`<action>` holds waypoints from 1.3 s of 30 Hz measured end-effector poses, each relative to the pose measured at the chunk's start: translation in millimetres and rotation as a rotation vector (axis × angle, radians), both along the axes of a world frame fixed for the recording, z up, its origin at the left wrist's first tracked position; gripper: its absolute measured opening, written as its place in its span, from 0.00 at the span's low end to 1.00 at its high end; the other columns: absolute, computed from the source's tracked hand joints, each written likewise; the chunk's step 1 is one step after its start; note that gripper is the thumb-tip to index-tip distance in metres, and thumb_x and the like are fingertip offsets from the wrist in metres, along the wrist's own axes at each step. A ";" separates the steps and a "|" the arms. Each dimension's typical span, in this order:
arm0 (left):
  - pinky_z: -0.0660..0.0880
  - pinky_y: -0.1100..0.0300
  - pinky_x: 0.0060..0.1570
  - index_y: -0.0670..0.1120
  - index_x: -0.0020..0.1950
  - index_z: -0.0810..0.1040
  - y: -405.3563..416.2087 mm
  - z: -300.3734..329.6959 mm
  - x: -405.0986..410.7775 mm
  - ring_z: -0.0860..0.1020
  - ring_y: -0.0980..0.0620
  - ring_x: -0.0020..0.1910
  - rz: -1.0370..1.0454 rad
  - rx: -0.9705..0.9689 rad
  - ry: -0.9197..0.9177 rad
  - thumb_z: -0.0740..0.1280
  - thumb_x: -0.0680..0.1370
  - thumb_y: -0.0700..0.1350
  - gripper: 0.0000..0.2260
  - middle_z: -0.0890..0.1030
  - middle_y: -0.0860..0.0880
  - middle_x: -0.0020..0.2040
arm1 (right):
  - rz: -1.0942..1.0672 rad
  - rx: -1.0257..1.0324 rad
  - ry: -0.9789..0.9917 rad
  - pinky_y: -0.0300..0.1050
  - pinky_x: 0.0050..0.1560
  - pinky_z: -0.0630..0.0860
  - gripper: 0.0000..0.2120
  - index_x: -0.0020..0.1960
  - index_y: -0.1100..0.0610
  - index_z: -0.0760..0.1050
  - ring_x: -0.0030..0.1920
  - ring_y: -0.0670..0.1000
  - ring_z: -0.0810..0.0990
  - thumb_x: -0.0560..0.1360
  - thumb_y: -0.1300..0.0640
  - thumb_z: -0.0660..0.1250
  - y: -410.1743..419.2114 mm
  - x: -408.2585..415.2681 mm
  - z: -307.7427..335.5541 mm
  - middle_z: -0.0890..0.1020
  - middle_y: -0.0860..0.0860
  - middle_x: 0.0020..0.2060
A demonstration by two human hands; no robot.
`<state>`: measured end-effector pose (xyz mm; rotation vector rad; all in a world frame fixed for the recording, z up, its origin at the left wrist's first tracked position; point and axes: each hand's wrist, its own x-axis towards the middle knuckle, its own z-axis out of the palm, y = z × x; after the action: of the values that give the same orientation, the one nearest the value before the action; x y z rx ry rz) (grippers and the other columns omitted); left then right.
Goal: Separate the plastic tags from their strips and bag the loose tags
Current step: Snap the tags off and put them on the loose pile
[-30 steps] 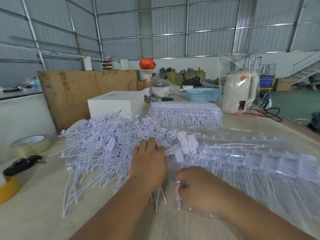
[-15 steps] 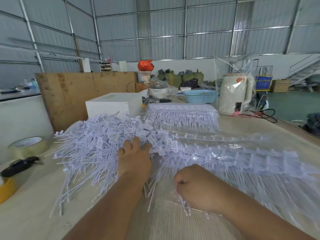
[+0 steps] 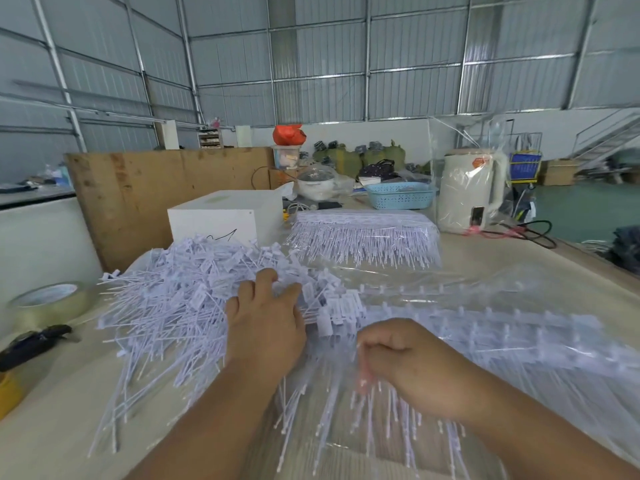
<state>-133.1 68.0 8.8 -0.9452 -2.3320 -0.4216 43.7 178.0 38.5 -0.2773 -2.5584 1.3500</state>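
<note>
A big heap of loose white plastic tags [image 3: 180,299] lies on the table at the left. My left hand [image 3: 265,323] rests palm down on the heap's right edge, fingers spread over the tags. To its right lies a clear plastic bag [image 3: 485,341] with rows of tags inside. My right hand [image 3: 405,358] is closed on the bag's near left edge. A second wrapped bundle of tag strips [image 3: 363,233] sits further back.
A roll of tape [image 3: 48,303], a black tool [image 3: 34,344] and a yellow object [image 3: 8,393] lie at the left. A white box [image 3: 225,213], a wooden board [image 3: 145,195], a blue basket [image 3: 398,195] and a wrapped white kettle [image 3: 467,188] stand behind.
My left hand slid left and back over the loose heap. My right hand stayed closed on the bag's edge, and the bag shifted slightly with it.
</note>
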 end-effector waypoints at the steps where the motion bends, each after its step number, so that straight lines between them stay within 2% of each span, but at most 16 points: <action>1: 0.59 0.50 0.57 0.57 0.64 0.75 1.0 2.5 4.0 0.64 0.45 0.62 -0.024 0.013 0.010 0.63 0.77 0.49 0.16 0.66 0.49 0.66 | -0.013 -0.001 0.044 0.43 0.33 0.68 0.11 0.37 0.53 0.76 0.30 0.49 0.73 0.76 0.61 0.61 -1.2 -0.6 -0.2 0.79 0.51 0.32; 4: 0.61 0.51 0.53 0.53 0.60 0.79 2.8 6.9 10.5 0.70 0.44 0.58 -0.174 0.042 0.046 0.69 0.72 0.46 0.16 0.73 0.47 0.60 | -0.158 0.298 0.013 0.49 0.52 0.75 0.07 0.54 0.44 0.73 0.50 0.47 0.77 0.76 0.47 0.63 -6.2 -0.5 0.1 0.80 0.45 0.50; 6: 0.62 0.53 0.55 0.54 0.63 0.78 3.2 5.5 11.2 0.71 0.46 0.59 -0.326 -0.034 -0.002 0.68 0.73 0.46 0.18 0.73 0.49 0.62 | -0.274 0.589 -0.210 0.51 0.64 0.69 0.30 0.68 0.44 0.63 0.64 0.50 0.69 0.71 0.32 0.58 -7.3 0.5 -2.1 0.71 0.45 0.66; 9: 0.54 0.55 0.67 0.58 0.72 0.67 4.3 -6.3 6.6 0.61 0.50 0.71 -0.389 -0.200 -0.111 0.61 0.79 0.50 0.21 0.64 0.54 0.73 | -0.262 0.578 -0.452 0.63 0.75 0.46 0.50 0.78 0.43 0.45 0.77 0.57 0.48 0.63 0.21 0.55 -6.8 -2.1 -13.1 0.48 0.48 0.79; 11: 0.48 0.53 0.72 0.58 0.75 0.60 5.5 -9.7 3.4 0.54 0.51 0.75 -0.349 -0.247 -0.136 0.56 0.81 0.53 0.22 0.58 0.55 0.77 | -0.215 0.598 -0.542 0.66 0.73 0.36 0.50 0.78 0.42 0.41 0.77 0.60 0.37 0.65 0.22 0.57 -4.7 -6.5 -25.4 0.39 0.50 0.78; 13: 0.44 0.51 0.73 0.58 0.77 0.55 6.3 -10.0 1.0 0.48 0.50 0.77 -0.302 -0.283 -0.155 0.51 0.82 0.56 0.22 0.53 0.54 0.79 | -0.214 0.628 -0.538 0.67 0.73 0.35 0.44 0.78 0.41 0.46 0.77 0.61 0.36 0.69 0.27 0.58 -1.5 -10.9 -29.3 0.39 0.49 0.78; 17: 0.34 0.49 0.72 0.62 0.77 0.48 5.7 -11.4 -9.5 0.40 0.51 0.78 -0.184 -0.341 -0.209 0.44 0.82 0.58 0.23 0.43 0.53 0.80 | -0.216 0.670 -0.446 0.64 0.74 0.43 0.28 0.74 0.42 0.63 0.78 0.57 0.46 0.75 0.40 0.61 3.6 -15.7 -24.9 0.52 0.47 0.78; 21: 0.33 0.45 0.72 0.63 0.76 0.48 7.2 -15.7 -22.1 0.38 0.51 0.77 -0.067 -0.318 -0.179 0.45 0.83 0.55 0.21 0.40 0.52 0.80 | -0.187 0.628 -0.412 0.60 0.75 0.50 0.25 0.70 0.46 0.69 0.76 0.52 0.54 0.74 0.48 0.64 5.0 -12.4 -23.8 0.60 0.45 0.76; 24: 0.35 0.43 0.72 0.61 0.77 0.47 9.6 -19.9 -28.0 0.38 0.48 0.78 0.028 -0.287 -0.134 0.45 0.83 0.54 0.22 0.40 0.50 0.80 | -0.175 0.576 -0.344 0.48 0.66 0.67 0.19 0.62 0.52 0.75 0.65 0.51 0.71 0.72 0.54 0.66 3.6 -10.9 -24.6 0.73 0.47 0.66; 25: 0.36 0.42 0.72 0.60 0.77 0.47 10.4 -21.0 -29.3 0.39 0.47 0.78 0.049 -0.279 -0.120 0.45 0.83 0.54 0.22 0.41 0.49 0.80 | -0.164 0.559 -0.314 0.41 0.56 0.71 0.16 0.60 0.54 0.76 0.58 0.49 0.74 0.71 0.57 0.66 2.4 -10.6 -24.6 0.76 0.48 0.59; 27: 0.37 0.41 0.72 0.59 0.78 0.48 12.4 -21.6 -30.2 0.41 0.44 0.78 0.078 -0.268 -0.096 0.46 0.83 0.54 0.22 0.43 0.47 0.80 | -0.138 0.557 -0.290 0.36 0.41 0.65 0.16 0.58 0.53 0.77 0.48 0.47 0.72 0.71 0.60 0.67 1.0 -9.7 -23.8 0.76 0.48 0.50; 30: 0.34 0.40 0.71 0.59 0.77 0.52 14.0 -18.9 -23.9 0.41 0.42 0.78 0.072 -0.241 -0.071 0.48 0.82 0.55 0.23 0.45 0.45 0.80 | -0.118 0.558 -0.274 0.34 0.34 0.62 0.19 0.59 0.48 0.77 0.44 0.46 0.70 0.71 0.62 0.66 4.9 -6.9 -25.7 0.71 0.47 0.46; 32: 0.33 0.40 0.70 0.59 0.75 0.60 11.0 -12.9 -15.5 0.42 0.42 0.78 0.015 -0.215 -0.039 0.52 0.81 0.54 0.21 0.48 0.45 0.80 | -0.127 0.534 -0.241 0.31 0.32 0.63 0.15 0.52 0.45 0.79 0.40 0.44 0.73 0.72 0.62 0.65 6.3 -4.9 -25.0 0.73 0.44 0.44; 35: 0.43 0.42 0.71 0.58 0.63 0.78 5.4 -3.1 -1.9 0.56 0.43 0.76 -0.142 -0.055 0.027 0.65 0.78 0.49 0.14 0.63 0.46 0.76 | -0.195 0.495 -0.206 0.40 0.39 0.78 0.10 0.50 0.51 0.81 0.40 0.45 0.81 0.73 0.60 0.63 6.9 -3.2 -15.7 0.81 0.46 0.45; 37: 0.57 0.50 0.66 0.54 0.53 0.84 3.1 4.9 7.1 0.70 0.46 0.67 -0.321 0.175 -0.002 0.69 0.75 0.46 0.08 0.77 0.49 0.64 | -0.197 0.513 -0.104 0.48 0.48 0.79 0.08 0.45 0.54 0.79 0.44 0.51 0.82 0.73 0.62 0.62 9.8 -4.6 -10.9 0.81 0.48 0.44; 39: 0.63 0.59 0.58 0.53 0.51 0.84 -0.2 15.2 19.2 0.74 0.55 0.57 -0.495 0.246 -0.165 0.66 0.75 0.53 0.10 0.81 0.56 0.54 | -0.199 0.605 0.009 0.48 0.53 0.76 0.09 0.45 0.51 0.80 0.52 0.53 0.78 0.73 0.62 0.63 11.2 -4.7 -8.4 0.78 0.46 0.50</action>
<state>-113.9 67.8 24.0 -1.4029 -2.1004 -0.9934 39.0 189.1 30.2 -0.3889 -2.6934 0.4702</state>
